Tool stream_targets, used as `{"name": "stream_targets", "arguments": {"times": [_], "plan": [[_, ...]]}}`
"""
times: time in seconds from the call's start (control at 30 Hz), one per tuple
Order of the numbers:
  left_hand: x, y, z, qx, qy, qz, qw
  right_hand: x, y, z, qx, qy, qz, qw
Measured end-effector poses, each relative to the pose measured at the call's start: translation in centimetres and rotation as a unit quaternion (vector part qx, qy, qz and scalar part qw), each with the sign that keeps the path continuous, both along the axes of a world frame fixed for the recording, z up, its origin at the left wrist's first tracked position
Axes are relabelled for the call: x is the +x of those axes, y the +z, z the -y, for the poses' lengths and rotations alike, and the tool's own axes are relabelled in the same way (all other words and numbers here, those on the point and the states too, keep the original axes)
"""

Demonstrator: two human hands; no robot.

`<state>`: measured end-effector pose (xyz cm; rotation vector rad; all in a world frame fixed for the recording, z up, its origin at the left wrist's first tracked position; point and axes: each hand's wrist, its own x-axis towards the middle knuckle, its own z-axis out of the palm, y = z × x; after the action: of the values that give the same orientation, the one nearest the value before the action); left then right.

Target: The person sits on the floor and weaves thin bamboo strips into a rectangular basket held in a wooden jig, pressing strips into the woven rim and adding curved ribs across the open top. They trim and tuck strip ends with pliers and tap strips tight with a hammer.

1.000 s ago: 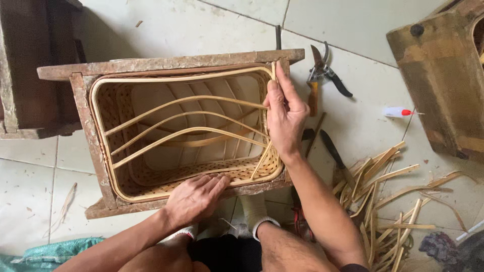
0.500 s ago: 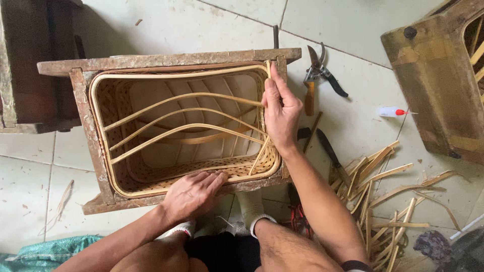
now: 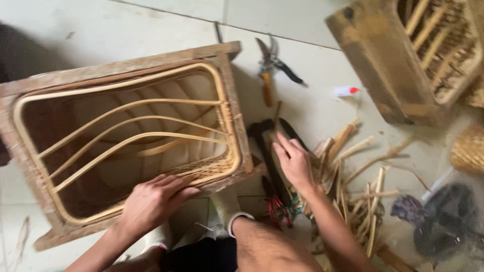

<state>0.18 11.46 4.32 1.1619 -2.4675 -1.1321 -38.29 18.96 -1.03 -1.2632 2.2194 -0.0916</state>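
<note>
A wooden box frame (image 3: 151, 64) lies on the tiled floor with a part-woven rattan basket (image 3: 126, 126) inside it. My left hand (image 3: 151, 201) rests flat on the frame's near edge, fingers spread over the woven rim. My right hand (image 3: 294, 161) is off the frame, down on the floor to its right, its fingers on dark-handled tools (image 3: 267, 146) beside a heap of rattan offcuts (image 3: 353, 171). Whether it grips a tool is unclear because of blur.
Pruning shears (image 3: 275, 63) lie beyond the right hand. A small white tube with a red cap (image 3: 346, 91) sits farther right. A second wooden frame with a basket (image 3: 418, 55) stands at top right. A woven item (image 3: 469, 148) and dark clutter (image 3: 443, 221) lie at right.
My right hand left the frame's far right corner and dropped to the tools on the floor. The view swung right. My left hand stayed on the near edge.
</note>
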Motion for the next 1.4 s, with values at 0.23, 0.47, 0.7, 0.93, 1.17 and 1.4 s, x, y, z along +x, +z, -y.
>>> {"name": "stream_targets", "arguments": {"times": [0.23, 0.47, 0.7, 0.93, 1.17, 1.4], "plan": [[-0.6, 0.0, -0.5, -0.005, 0.021, 0.017, 1.000, -9.2, -9.5, -5.0, -0.137, 0.073, -0.121, 0.980], [-0.4, -0.3, -0.6, -0.075, 0.012, 0.009, 0.997, -10.3, -9.4, -4.4, -0.158, 0.024, -0.080, 0.984], [-0.1, -1.6, -0.3, -0.089, 0.019, -0.006, 0.996, -3.2, 5.1, -3.9, -0.110, 0.212, 0.014, 0.971], [0.1, -2.0, -0.5, -0.083, 0.028, 0.002, 0.996, 5.3, 13.2, 0.5, -0.018, 0.421, 0.087, 0.903], [0.3, -2.8, -0.6, -0.093, 0.021, 0.011, 0.995, 7.6, 15.3, 3.8, 0.036, 0.426, 0.071, 0.901], [0.2, -3.2, -0.7, -0.090, 0.023, 0.028, 0.995, 9.5, 17.9, 6.7, 0.173, 0.459, 0.015, 0.871]]}}
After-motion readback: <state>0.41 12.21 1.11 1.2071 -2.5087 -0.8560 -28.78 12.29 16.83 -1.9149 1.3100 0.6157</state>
